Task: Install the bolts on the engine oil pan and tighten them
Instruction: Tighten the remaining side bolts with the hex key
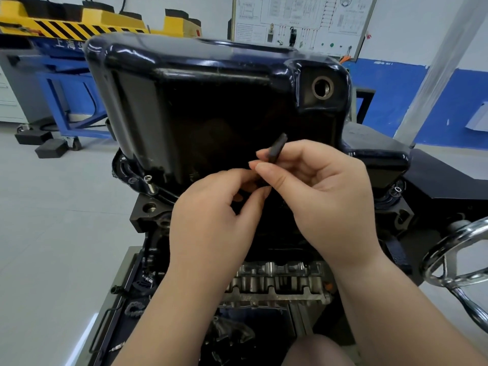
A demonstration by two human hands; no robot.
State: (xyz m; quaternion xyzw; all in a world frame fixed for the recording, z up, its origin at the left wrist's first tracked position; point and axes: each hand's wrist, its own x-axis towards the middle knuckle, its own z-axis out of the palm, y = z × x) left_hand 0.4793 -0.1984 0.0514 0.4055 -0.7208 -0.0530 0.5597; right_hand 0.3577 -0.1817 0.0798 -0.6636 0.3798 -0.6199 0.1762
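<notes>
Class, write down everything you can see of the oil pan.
The oil pan is glossy black, painted metal by its look, with rounded corners and a deep sump. It sits on the upturned engine. An open, metal-ringed drain hole shows at its upper right. A silver bolt stands part-threaded in its left flange. The right hand holds a dark tool before it.

Grey floor (pixel 52 207), blue-banded white wall (pixel 396 88), wiring-diagram board (pixel 303 19).

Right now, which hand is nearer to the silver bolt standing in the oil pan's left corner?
Left. The left hand is just right of the silver bolt, slightly lower. The right hand, holding a dark tool, is farther right, beyond the left hand.
</notes>
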